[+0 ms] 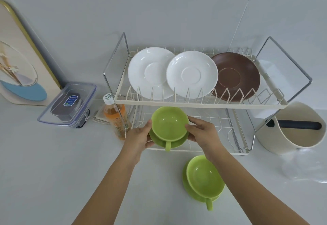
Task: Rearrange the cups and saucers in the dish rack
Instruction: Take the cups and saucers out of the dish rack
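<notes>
Picture panel (19,62): at 9 o'clock, leaning on the wall.
Clear lidded box (68,104): on the table (53,162), just right of the panel.
Bottle (115,113): orange drink, white cap, beside the rack's left leg, a folded cloth (99,118) behind it.
Rack (200,103): two tiers, at 12 o'clock. Upper tier holds three saucers lying tilted against the prongs, overlapping: white saucer (150,72), second white saucer (192,73), brown saucer (235,76).
Left hand (138,137): grip curled round the left edge of the green saucer (178,141), thumb on the cup's rim.
Green cup (169,124): seated on that saucer, handle toward 6 o'clock, at the front of the lower tier; whether it rests on the wire, cannot tell.
Right hand (203,131): grip closed on the right side of the same cup and saucer.
Second green cup (205,177): on its own saucer (190,191), on the table at 5 o'clock, handle toward 6 o'clock.
Cream pot (292,132): at 3 o'clock, dark handle across its mouth.
</notes>
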